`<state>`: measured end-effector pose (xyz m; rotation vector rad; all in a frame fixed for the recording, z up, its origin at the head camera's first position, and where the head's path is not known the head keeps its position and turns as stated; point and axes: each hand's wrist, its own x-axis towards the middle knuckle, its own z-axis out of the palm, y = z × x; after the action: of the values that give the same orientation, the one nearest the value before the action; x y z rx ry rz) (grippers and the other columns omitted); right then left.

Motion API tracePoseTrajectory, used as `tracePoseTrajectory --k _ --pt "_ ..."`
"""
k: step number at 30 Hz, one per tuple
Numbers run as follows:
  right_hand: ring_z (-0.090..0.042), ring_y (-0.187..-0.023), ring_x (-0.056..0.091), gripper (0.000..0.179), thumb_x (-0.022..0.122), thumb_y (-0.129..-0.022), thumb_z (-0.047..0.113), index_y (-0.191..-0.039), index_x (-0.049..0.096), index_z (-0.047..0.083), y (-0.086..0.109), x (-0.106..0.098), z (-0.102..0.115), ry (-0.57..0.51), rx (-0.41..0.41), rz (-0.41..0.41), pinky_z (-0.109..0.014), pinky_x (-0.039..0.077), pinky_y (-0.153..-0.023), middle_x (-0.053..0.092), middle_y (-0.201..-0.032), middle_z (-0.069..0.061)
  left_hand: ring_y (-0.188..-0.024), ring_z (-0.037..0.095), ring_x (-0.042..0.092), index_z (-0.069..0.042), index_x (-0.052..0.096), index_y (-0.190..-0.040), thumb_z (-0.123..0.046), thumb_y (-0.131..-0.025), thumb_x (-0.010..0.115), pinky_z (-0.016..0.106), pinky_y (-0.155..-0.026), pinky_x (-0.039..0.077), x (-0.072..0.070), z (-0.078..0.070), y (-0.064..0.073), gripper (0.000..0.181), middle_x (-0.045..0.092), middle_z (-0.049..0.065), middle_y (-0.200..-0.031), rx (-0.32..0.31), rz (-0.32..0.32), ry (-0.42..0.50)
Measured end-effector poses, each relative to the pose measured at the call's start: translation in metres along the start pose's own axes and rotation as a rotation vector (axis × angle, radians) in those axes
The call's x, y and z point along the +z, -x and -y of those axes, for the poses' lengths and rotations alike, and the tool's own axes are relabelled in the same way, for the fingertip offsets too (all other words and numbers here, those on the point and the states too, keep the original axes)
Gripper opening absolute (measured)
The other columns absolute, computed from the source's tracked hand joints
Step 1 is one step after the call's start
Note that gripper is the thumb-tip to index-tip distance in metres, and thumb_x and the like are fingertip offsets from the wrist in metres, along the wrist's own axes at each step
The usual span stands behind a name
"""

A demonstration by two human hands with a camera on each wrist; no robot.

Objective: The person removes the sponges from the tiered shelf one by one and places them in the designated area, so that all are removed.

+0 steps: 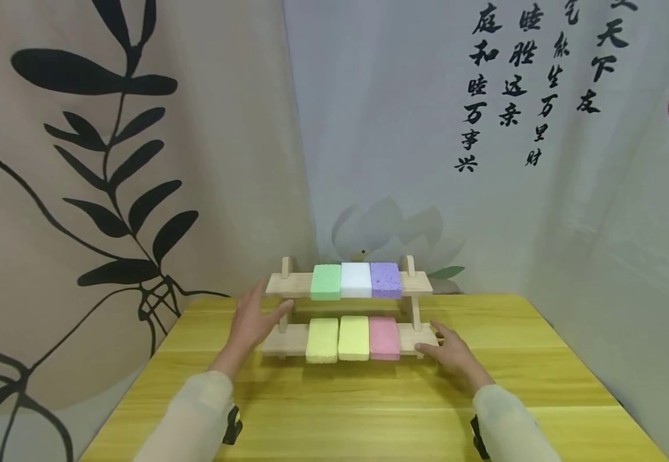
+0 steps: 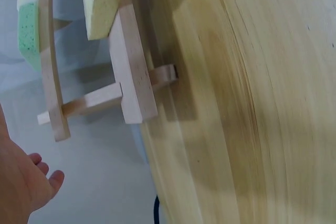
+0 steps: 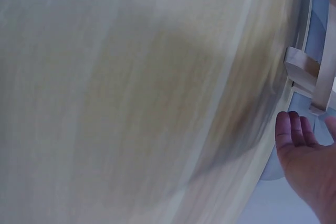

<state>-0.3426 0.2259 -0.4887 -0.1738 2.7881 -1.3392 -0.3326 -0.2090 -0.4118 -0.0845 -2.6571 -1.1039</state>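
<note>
A small two-tier wooden rack (image 1: 298,282) stands on the table. Its upper shelf carries a green sponge (image 1: 326,282), a white sponge (image 1: 356,280) and a purple sponge (image 1: 386,280), side by side. On the lower shelf lie two yellow sponges (image 1: 354,338) and a pink sponge (image 1: 384,338). At the rack's left end is my left hand (image 1: 251,323), thumb spread; the left wrist view shows the hand (image 2: 26,182) apart from the wood. My right hand (image 1: 454,351) is beside the right end of the lower shelf, fingers loosely extended. Whether it touches the shelf I cannot tell.
The wooden table (image 1: 357,410) extends in front of the rack and to both sides. Close behind the table hangs a pale cloth (image 1: 392,160) with black lettering; a leaf-patterned cloth (image 1: 242,160) hangs at the left.
</note>
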Motion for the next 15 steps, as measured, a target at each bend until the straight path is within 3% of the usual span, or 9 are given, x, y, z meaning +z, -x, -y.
tracePoseTrajectory --k 15 --pt "-0.049 -0.127 0.042 0.086 0.071 -0.091 0.039 -0.153 0.027 -0.002 0.0 0.007 -0.006 -0.051 0.025 -0.009 -0.061 0.037 -0.103 0.04 -0.141 -0.036 -0.148 0.04 0.008 -0.018 0.014 -0.16 -0.064 -0.089 0.06 0.065 -0.112 0.017 0.015 -0.016 0.001 0.097 0.011 0.016 -0.163 -0.074 -0.037 0.184"
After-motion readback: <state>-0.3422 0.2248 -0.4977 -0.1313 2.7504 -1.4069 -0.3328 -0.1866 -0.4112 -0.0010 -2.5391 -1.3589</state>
